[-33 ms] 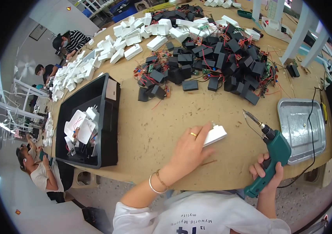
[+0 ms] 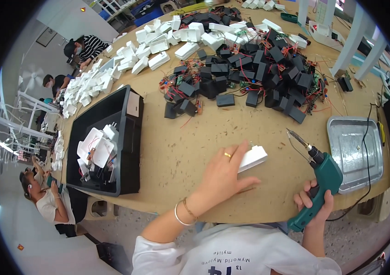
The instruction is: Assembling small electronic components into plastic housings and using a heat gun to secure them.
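Note:
My left hand [image 2: 221,173] lies over the table with its fingers stretched against the left side of a small white plastic case [image 2: 253,159]. Its thumb sticks out to the right, apart from the case. A small metal piece shows at the case's far end, and part of its left side is hidden by my fingers. My right hand [image 2: 313,201] grips the handle of a green soldering gun [image 2: 327,176]. The gun's metal tip [image 2: 295,136] and thin feed tube point up and to the left, above the table and apart from the case.
A black bin [image 2: 130,151] on the left holds white cases and parts. Black boxes with red wires [image 2: 250,73] are heaped behind, beside white cases [image 2: 153,43]. A metal tray [image 2: 355,153] and black cord [image 2: 367,151] are at right. Several people work on the left.
My left thumb has moved slightly away from the white case. The view has shifted a little; the soldering gun stays in my right hand at about the same place.

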Demonstrator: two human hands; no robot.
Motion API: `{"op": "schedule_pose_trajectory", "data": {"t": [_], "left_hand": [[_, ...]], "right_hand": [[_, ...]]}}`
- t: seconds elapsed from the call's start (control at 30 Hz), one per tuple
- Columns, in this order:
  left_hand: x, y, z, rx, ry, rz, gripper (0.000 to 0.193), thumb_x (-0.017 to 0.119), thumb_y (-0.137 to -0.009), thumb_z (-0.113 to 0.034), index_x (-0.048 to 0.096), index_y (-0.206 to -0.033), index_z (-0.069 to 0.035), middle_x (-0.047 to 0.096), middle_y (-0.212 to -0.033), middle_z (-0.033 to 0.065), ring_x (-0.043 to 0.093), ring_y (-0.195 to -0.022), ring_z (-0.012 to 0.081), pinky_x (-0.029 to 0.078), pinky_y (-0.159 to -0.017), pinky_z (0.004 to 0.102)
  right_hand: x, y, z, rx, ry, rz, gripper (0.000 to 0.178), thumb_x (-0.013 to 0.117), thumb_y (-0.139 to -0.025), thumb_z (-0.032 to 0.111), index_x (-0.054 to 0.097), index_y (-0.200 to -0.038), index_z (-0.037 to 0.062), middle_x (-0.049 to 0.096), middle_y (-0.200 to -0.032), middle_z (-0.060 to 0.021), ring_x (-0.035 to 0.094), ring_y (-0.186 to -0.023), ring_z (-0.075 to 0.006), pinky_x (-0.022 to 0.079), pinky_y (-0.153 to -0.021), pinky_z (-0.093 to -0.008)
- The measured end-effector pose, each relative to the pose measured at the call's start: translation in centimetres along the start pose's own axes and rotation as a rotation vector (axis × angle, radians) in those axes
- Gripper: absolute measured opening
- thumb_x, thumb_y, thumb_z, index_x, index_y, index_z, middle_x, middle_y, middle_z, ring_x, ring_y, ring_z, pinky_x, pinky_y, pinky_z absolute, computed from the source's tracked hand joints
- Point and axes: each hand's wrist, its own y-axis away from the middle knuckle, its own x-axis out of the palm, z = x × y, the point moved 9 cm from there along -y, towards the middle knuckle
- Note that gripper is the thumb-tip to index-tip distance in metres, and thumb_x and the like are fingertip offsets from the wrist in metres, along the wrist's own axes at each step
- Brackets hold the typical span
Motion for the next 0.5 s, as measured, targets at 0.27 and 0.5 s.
{"op": "schedule_pose_trajectory", "data": {"t": [0.27, 0.5], "left_hand": [[-12.5, -7.1, 13.2, -0.091, -0.593, -0.57, 0.03, 0.061, -0.074, 0.001, 0.064, -0.103, -0.008, 0.06, -0.107, 0.0125, 0.053, -0.097, 0.033, 0.044, -0.083, 0.0358], [-13.5, -9.1, 18.6, 0.042, -0.296, -0.361, 0.02, 0.065, -0.079, -0.006, 0.071, -0.097, -0.012, 0.063, -0.108, 0.0096, 0.059, -0.095, 0.0257, 0.045, -0.088, 0.033]], "right_hand": [[0.0, 0.2, 0.2, -0.03, -0.008, -0.014, 0.042, 0.052, -0.089, 0.038, 0.047, -0.11, 0.0017, 0.053, -0.1, -0.0106, 0.048, -0.062, -0.0126, 0.04, -0.067, -0.0326], [0.2, 0.0, 0.1, -0.035, -0.02, -0.032, 0.042, 0.051, -0.09, 0.039, 0.048, -0.11, 0.002, 0.053, -0.099, -0.0101, 0.048, -0.062, -0.0125, 0.041, -0.067, -0.0327]]}}
